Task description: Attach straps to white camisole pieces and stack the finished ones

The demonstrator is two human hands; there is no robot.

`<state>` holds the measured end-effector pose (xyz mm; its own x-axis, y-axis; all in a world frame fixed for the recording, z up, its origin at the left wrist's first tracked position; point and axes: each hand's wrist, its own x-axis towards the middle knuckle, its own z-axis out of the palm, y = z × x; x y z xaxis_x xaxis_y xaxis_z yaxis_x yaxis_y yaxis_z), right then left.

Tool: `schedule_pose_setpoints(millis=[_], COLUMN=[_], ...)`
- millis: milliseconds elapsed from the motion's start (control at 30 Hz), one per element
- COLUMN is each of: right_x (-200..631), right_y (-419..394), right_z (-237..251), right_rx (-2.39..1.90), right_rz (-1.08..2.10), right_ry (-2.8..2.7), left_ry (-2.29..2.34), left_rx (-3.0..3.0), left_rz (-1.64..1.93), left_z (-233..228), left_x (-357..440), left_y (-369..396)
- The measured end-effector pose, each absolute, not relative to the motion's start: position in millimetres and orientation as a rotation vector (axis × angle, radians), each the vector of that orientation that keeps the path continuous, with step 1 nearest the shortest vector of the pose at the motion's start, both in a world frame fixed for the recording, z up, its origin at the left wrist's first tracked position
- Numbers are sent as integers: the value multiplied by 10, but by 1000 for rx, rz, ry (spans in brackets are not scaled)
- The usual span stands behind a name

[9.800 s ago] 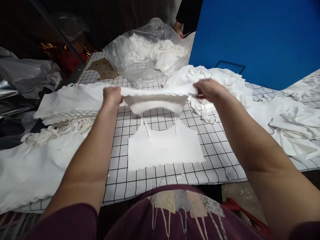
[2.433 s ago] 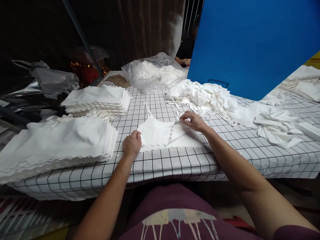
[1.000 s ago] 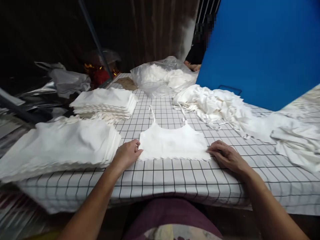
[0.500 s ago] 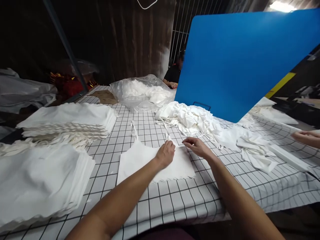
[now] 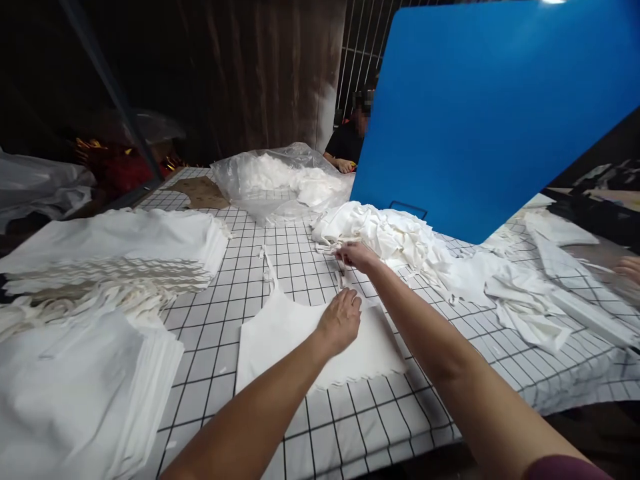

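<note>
- Nearest me, my left forearm crosses in from the lower left and my left hand [image 5: 341, 321] lies palm down on the white camisole [image 5: 295, 340], fingers spread and flat, pressing the upper right part of the cloth onto the gridded tablecloth [image 5: 350, 427]; it pins the fabric and grasps nothing.
- The camisole lies flat on the table straight in front of me, scalloped hem toward me, its left strap [image 5: 269, 261] running away from me across the squares.
- My right arm reaches farther out, above and past the left hand, elbow low and wrist extended.
- My right hand [image 5: 356, 254] sits just beyond the camisole's top edge, fingertips pinched together on the right strap [image 5: 342, 276], which runs taut from the garment up to the fingers.
- Beside me on the left lies a stack of folded white pieces [image 5: 75, 393], and beyond it a second stack [image 5: 125, 247] with scalloped edges showing.
- Just behind my right hand is a loose heap of white garments [image 5: 390, 237], touching or nearly touching the fingertips; I cannot tell which.
- To the right, more crumpled white cloth [image 5: 520, 300] spreads over the table.
- Farther back stands a clear plastic bag [image 5: 280, 180] stuffed with white fabric, next to a tall blue board [image 5: 475, 113].
- Behind the bag another person's hand [image 5: 344, 165] rests at the table's far edge.
</note>
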<state>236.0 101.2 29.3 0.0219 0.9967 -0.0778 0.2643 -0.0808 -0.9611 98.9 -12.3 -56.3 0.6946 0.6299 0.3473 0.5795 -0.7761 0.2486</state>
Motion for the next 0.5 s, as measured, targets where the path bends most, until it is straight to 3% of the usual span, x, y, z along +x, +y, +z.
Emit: schedule_pose_setpoints(millis=[133,267,367,500], right_x=[2601,2872,2983,3028], right_y=[536,-258,-628,-603], right_z=[832,1192,1102,649], right_rx=[-1150,-899,-1083,-1516], right_rz=[1078,1305,1391,1207], right_ry=[-1356,-1830,-1961,-1597], left_ry=[976,970,979,988], left_rx=[2779,2761,2739,2715], left_rz=[608,617,549,457], left_z=[-610,-563,-481,-401], left_x=[993,988,980,977], left_y=[-107,-120,-135,-145])
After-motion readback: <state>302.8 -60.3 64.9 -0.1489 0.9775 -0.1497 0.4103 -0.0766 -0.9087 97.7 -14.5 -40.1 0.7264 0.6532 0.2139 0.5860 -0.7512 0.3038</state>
